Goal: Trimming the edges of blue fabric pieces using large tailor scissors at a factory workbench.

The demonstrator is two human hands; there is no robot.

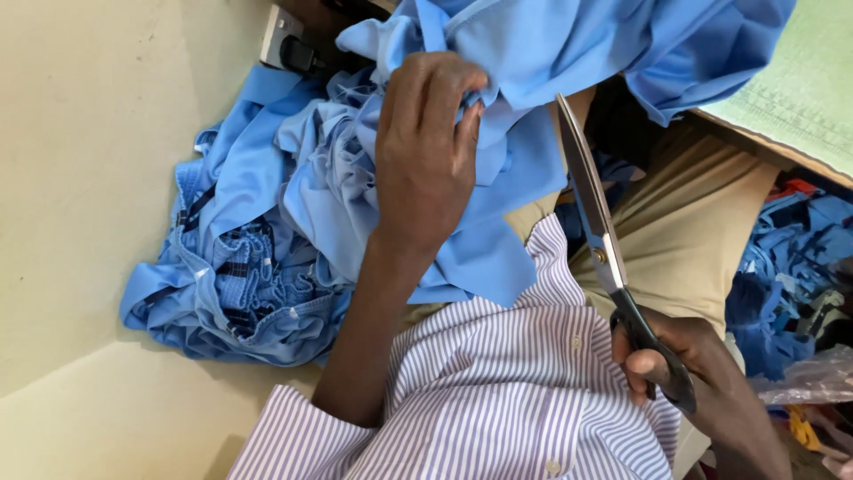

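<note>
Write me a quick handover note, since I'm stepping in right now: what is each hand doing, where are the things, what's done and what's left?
Left hand: gripping a fold of the blue cloth, bunched over the lap and the floor by the wall.
Right hand: holding the scissors by the handles, blades closed and pointing up and away, beside the cloth and not cutting it.
Nearby: a green cutting mat at the top right, more blue scraps on the right.
Done: cannot tell from this view; no fresh cut is visible.
Left: any cutting of the held fold, which the blades have not entered.
</note>
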